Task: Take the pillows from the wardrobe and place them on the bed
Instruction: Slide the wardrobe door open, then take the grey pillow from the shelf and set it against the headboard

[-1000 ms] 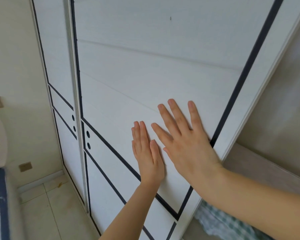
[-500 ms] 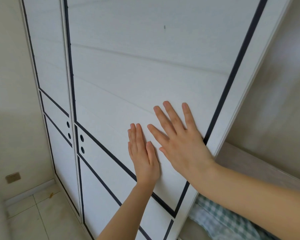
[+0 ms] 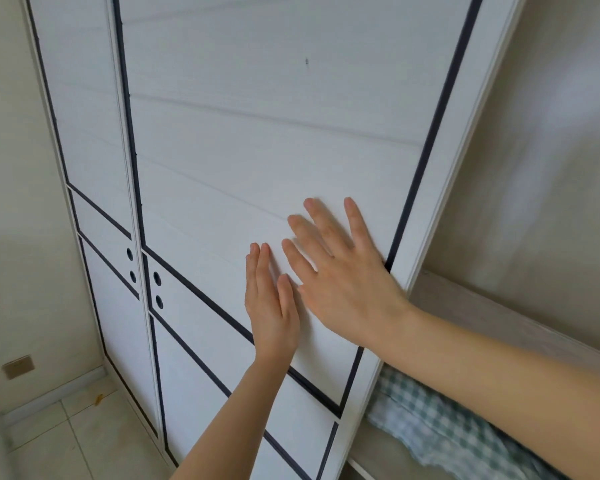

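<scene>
A white sliding wardrobe door (image 3: 257,133) with dark trim lines fills most of the view. My left hand (image 3: 271,306) lies flat on the door, fingers together and pointing up. Beside it, my right hand (image 3: 347,271) presses flat on the same door with fingers spread, near the door's right edge. To the right of that edge the wardrobe stands partly open, and a green-and-white checked pillow (image 3: 440,431) lies on a shelf inside, partly hidden by my right forearm. The bed is out of view.
A second white door (image 3: 94,150) stands to the left, with round finger holes (image 3: 131,265) where the two doors meet. A pale wooden shelf (image 3: 499,313) runs above the pillow. Beige wall and tiled floor (image 3: 77,438) lie at lower left, with a wall socket (image 3: 18,366).
The door has slid left under both palms, so the open gap on the right is wider and more of the checked pillow shows. The view has swung right; the bed edge has left the frame.
</scene>
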The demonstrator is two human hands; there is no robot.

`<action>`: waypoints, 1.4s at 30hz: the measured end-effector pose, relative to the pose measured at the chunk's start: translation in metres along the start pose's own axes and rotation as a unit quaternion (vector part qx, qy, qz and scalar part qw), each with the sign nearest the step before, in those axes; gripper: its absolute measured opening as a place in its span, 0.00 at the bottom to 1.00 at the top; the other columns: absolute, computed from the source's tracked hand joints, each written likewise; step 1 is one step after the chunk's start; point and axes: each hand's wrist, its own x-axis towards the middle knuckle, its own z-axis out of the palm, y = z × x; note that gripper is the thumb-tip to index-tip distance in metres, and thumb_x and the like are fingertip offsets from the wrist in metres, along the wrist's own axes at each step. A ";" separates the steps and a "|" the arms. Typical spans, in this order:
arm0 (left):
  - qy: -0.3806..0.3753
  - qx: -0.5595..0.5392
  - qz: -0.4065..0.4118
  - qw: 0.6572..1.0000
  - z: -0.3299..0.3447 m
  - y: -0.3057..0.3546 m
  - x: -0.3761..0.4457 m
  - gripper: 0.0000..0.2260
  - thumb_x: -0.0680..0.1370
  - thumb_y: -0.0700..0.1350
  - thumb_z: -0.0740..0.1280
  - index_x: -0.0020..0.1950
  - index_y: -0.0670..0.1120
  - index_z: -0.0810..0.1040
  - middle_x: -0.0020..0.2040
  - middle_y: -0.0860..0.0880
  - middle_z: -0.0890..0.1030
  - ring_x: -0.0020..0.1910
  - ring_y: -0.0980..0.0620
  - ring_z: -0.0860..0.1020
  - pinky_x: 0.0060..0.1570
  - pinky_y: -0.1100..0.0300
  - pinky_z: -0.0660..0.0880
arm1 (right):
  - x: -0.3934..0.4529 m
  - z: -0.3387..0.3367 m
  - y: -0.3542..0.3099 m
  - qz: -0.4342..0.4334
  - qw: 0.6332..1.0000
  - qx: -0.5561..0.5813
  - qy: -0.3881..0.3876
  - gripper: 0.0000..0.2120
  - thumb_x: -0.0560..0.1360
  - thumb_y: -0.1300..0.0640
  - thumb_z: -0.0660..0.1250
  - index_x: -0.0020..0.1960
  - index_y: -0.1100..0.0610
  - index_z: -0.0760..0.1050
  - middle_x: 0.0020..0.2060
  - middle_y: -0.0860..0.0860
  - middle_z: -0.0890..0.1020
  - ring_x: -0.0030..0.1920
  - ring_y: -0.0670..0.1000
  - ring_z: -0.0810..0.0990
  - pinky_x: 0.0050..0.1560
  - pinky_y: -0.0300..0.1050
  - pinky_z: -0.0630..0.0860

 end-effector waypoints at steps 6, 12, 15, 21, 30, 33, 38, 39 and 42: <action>0.013 -0.033 -0.031 0.999 -0.023 0.023 -0.013 0.16 0.84 0.47 0.55 0.72 0.50 0.68 0.71 0.55 0.71 0.72 0.56 0.67 0.70 0.47 0.66 | -0.018 -0.015 0.008 0.003 0.979 0.142 0.145 0.17 0.79 0.56 0.59 0.64 0.62 0.75 0.64 0.59 0.77 0.72 0.60 0.67 0.70 0.56 0.64; 0.015 -0.063 0.060 0.996 -0.026 0.073 -0.053 0.12 0.81 0.43 0.56 0.61 0.50 0.73 0.57 0.52 0.77 0.59 0.50 0.76 0.60 0.56 0.72 | -0.080 -0.035 0.020 0.032 0.958 0.221 0.179 0.14 0.79 0.59 0.60 0.58 0.63 0.79 0.55 0.57 0.82 0.65 0.58 0.75 0.61 0.53 0.72; 0.000 -0.076 0.119 0.990 -0.017 0.093 -0.075 0.11 0.80 0.41 0.56 0.58 0.49 0.73 0.52 0.50 0.77 0.53 0.48 0.77 0.55 0.57 0.73 | -0.119 -0.031 0.031 0.077 0.947 0.257 0.179 0.13 0.78 0.59 0.61 0.56 0.63 0.80 0.53 0.57 0.83 0.62 0.59 0.77 0.59 0.55 0.73; -0.150 -0.111 0.182 0.965 0.033 0.114 -0.127 0.10 0.78 0.40 0.59 0.57 0.43 0.76 0.53 0.52 0.74 0.54 0.56 0.75 0.54 0.65 0.71 | -0.202 0.013 0.058 0.188 0.950 0.238 0.075 0.12 0.77 0.57 0.63 0.56 0.62 0.79 0.51 0.55 0.83 0.61 0.58 0.76 0.57 0.54 0.74; -0.349 -0.024 -0.029 0.936 0.142 0.083 -0.185 0.08 0.81 0.40 0.64 0.59 0.50 0.73 0.58 0.50 0.71 0.50 0.55 0.75 0.48 0.57 0.75 | -0.318 0.098 0.079 0.286 0.921 0.193 -0.182 0.24 0.77 0.46 0.55 0.60 0.61 0.77 0.53 0.57 0.82 0.56 0.61 0.79 0.54 0.52 0.76; -0.358 -0.001 -0.164 0.919 0.170 0.083 -0.198 0.16 0.80 0.44 0.65 0.67 0.47 0.68 0.67 0.46 0.67 0.52 0.53 0.74 0.46 0.61 0.72 | -0.339 0.114 0.088 0.292 0.907 0.196 -0.233 0.26 0.77 0.42 0.53 0.60 0.60 0.78 0.53 0.56 0.82 0.56 0.60 0.80 0.54 0.51 0.77; -0.302 -0.051 -0.332 0.892 0.209 0.093 -0.216 0.36 0.78 0.49 0.69 0.78 0.43 0.52 0.75 0.42 0.60 0.69 0.44 0.67 0.56 0.58 0.69 | -0.349 0.145 0.132 0.323 0.877 0.240 -0.261 0.25 0.79 0.43 0.52 0.65 0.58 0.73 0.61 0.55 0.78 0.62 0.59 0.74 0.60 0.52 0.72; -0.275 -0.084 -0.350 0.892 0.218 0.096 -0.219 0.37 0.77 0.49 0.70 0.78 0.44 0.50 0.75 0.43 0.61 0.70 0.44 0.67 0.59 0.58 0.69 | -0.349 0.153 0.141 0.327 0.867 0.255 -0.274 0.24 0.79 0.44 0.53 0.67 0.58 0.71 0.64 0.55 0.76 0.64 0.58 0.72 0.63 0.52 0.70; -0.220 -0.169 -0.396 0.875 0.246 0.108 -0.230 0.45 0.75 0.52 0.72 0.79 0.53 0.42 0.73 0.51 0.62 0.66 0.50 0.69 0.62 0.57 0.70 | -0.349 0.182 0.163 0.328 0.844 0.298 -0.303 0.25 0.79 0.44 0.56 0.70 0.58 0.67 0.69 0.56 0.71 0.68 0.59 0.68 0.67 0.53 0.66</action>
